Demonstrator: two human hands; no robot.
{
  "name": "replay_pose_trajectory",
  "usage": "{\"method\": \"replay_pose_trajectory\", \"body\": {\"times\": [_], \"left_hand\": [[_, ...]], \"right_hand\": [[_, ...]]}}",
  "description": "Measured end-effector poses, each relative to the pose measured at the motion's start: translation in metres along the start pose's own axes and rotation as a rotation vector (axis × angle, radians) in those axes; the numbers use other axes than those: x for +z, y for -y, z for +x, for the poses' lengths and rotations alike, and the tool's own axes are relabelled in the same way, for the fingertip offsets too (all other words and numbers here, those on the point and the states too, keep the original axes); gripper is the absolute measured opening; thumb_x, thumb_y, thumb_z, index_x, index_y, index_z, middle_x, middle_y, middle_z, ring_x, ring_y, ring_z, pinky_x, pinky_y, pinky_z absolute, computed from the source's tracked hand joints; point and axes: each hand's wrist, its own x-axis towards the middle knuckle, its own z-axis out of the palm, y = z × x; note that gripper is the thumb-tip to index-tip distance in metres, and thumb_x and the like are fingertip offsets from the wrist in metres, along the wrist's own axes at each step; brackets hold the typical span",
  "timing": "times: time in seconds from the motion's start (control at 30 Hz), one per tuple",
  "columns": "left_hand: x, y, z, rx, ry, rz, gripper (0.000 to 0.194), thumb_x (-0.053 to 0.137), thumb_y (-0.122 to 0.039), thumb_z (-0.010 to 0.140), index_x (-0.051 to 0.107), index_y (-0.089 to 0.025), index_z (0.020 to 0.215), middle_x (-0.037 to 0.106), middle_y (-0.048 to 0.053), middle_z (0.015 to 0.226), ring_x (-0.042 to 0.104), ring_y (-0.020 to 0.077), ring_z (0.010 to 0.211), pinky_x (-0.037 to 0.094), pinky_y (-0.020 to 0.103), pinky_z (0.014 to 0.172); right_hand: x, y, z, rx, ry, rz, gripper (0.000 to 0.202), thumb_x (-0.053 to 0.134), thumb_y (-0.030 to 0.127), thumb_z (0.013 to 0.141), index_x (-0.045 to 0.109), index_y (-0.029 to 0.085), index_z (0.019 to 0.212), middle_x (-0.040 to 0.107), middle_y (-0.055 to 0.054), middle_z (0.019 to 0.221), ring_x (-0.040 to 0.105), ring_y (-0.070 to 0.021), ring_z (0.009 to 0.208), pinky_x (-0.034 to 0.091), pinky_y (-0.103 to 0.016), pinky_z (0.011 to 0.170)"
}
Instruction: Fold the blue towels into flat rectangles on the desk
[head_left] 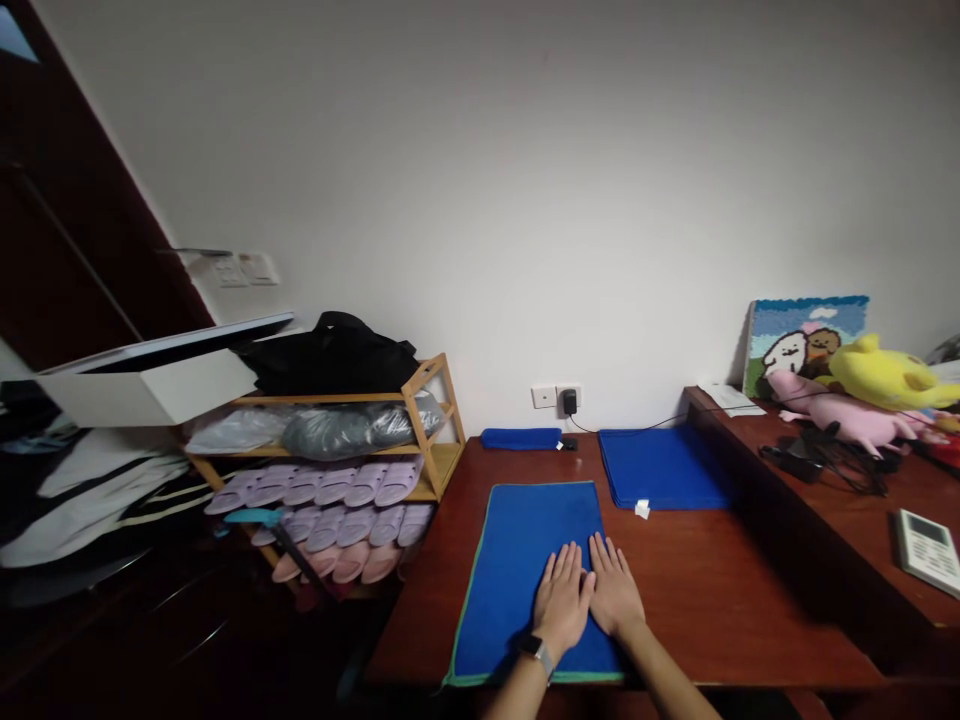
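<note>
A blue cloth with a green edge (502, 570) lies spread flat on the reddish-brown table (712, 570). My left hand (562, 598), with a watch at its wrist, rests palm down on the cloth's right half, fingers stretched forward. Beside it, my right hand (615, 590) lies flat at the cloth's right edge, fingers extended, its thumb side close to my left thumb. Neither hand holds anything. A stack of folded blue cloths (664, 468) with a white tag sits behind on the right. Against the wall lies a narrow folded blue cloth (521, 439).
A wooden rack (435, 430) with slippers and a black bag (330, 358) stands left of the table. On the higher desk at right are plush toys (840, 410), a picture and a white device (928, 550). A charger (569, 401) with a cable is plugged into the wall.
</note>
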Motion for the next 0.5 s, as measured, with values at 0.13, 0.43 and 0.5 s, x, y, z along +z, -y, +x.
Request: {"method": "replay_pose_trajectory", "body": {"times": [0.13,0.43,0.5], "left_hand": [[-0.012,0.041,-0.035,-0.062,0.059,0.027,0.067,0.017,-0.056,0.105,0.021,-0.023,0.163,0.027,0.002,0.169,0.024,0.0236,0.157,0.024,0.048,0.129],[-0.037,0.143,-0.102,-0.309,-0.029,0.126,0.072,0.026,-0.062,0.102,0.024,-0.022,0.163,0.028,0.003,0.169,0.025,0.0239,0.156,0.027,0.047,0.128],[-0.035,0.140,-0.101,-0.305,-0.042,0.122,0.071,0.028,-0.062,0.102,0.024,-0.024,0.162,0.028,0.003,0.169,0.026,0.0249,0.156,0.027,0.048,0.128]], "right_hand": [[0.002,0.001,0.001,0.017,-0.028,0.033,0.074,0.015,0.054,0.101,0.014,0.014,0.163,0.009,-0.001,0.171,0.005,-0.0210,0.159,0.004,-0.039,0.130],[0.006,0.000,0.005,0.038,-0.044,0.042,0.075,0.017,0.057,0.101,0.014,0.016,0.163,0.009,0.000,0.171,0.003,-0.0209,0.159,0.002,-0.040,0.130],[0.005,0.001,0.004,0.034,-0.043,0.043,0.075,0.017,0.056,0.101,0.014,0.015,0.163,0.009,-0.001,0.172,0.003,-0.0207,0.159,0.002,-0.040,0.130]]}}
